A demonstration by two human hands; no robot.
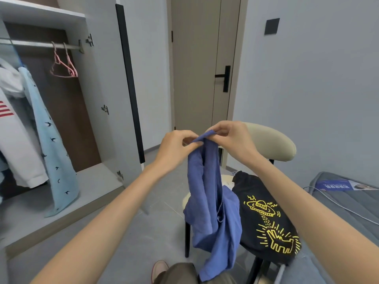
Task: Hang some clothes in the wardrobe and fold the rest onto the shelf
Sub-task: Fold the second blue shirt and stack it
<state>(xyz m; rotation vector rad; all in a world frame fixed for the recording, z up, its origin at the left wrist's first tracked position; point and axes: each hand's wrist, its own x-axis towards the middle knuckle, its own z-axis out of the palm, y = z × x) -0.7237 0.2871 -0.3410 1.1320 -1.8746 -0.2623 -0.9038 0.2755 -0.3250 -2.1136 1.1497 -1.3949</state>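
Observation:
A blue garment (213,212) hangs bunched in front of me, over the chair. My left hand (176,148) and my right hand (229,138) pinch its top edge close together. A black T-shirt (266,220) with a yellow drawing lies on the chair seat. The open wardrobe (61,119) stands at the left. Two empty pink hangers (64,66) hang on its rail (41,45). A light blue patterned shirt (51,144) and a white garment (18,140) hang further left.
The chair (270,144) has a beige backrest and black legs. The wardrobe door (127,83) stands open beside it. A closed room door (203,64) is behind. A grey bed (348,201) with a cable lies at the right.

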